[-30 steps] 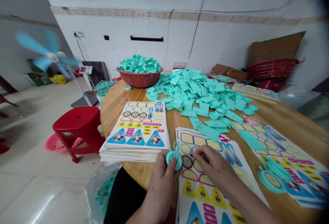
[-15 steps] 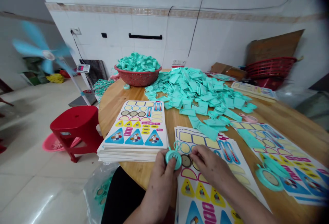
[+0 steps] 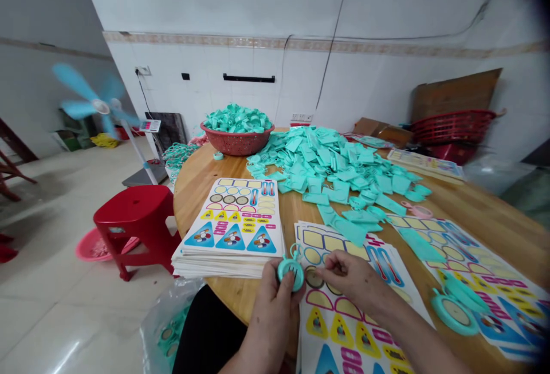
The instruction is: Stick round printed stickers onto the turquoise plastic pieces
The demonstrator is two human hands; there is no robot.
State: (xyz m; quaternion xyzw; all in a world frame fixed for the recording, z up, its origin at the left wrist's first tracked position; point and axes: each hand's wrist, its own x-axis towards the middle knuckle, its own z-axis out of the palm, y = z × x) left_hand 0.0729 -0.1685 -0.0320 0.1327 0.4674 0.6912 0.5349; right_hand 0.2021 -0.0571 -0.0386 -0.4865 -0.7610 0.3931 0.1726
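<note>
Teal plastic disc, a small loop on top, is clamped between the thumb and fingers of the left hand at bottom centre of the frame. Just beside it, the right hand has its fingertips drawn together over a round brown sticker on a printed sticker sheet (whether they actually hold that sticker, I cannot tell). At lower right, two more teal discs lie on a second sheet. Left of the hands, a stack of sticker sheets sits on the round wooden table. Mid-frame spreads a heap of teal plastic pieces, with a red bowl of them behind it.
</note>
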